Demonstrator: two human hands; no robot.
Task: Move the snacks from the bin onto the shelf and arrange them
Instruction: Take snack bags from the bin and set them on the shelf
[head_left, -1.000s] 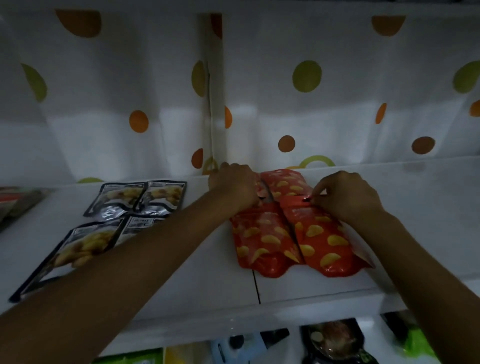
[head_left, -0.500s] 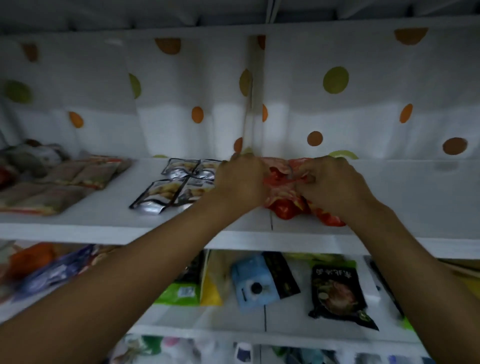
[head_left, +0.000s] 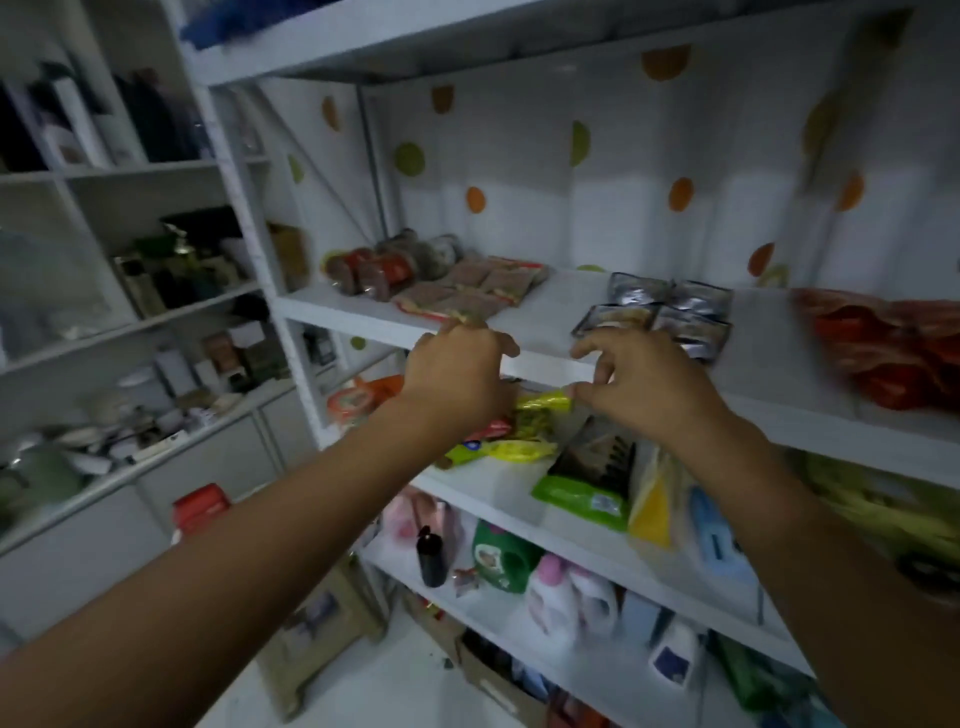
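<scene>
Red chip packets (head_left: 883, 343) lie on the white shelf (head_left: 363, 330) at the far right. Left of them sit black-and-silver snack packets (head_left: 660, 312), then flat brown packets (head_left: 467, 291) and round dark packs (head_left: 389, 265). My left hand (head_left: 457, 374) and my right hand (head_left: 639, 384) hover side by side in front of the shelf's front edge. Their fingers are loosely curled and hold nothing. Both hands are well left of the red packets. No bin is in view.
The shelf below holds green, yellow and blue packets (head_left: 582, 483); lower down stand bottles (head_left: 498, 561). A cardboard box (head_left: 322, 639) sits on the floor. Another white shelving unit (head_left: 156, 312) with jars and boxes stands to the left.
Both hands have let go of the red chip packets and pulled back toward the shelf's front edge. The view has swung left and drawn back, so the red packets now sit far right.
</scene>
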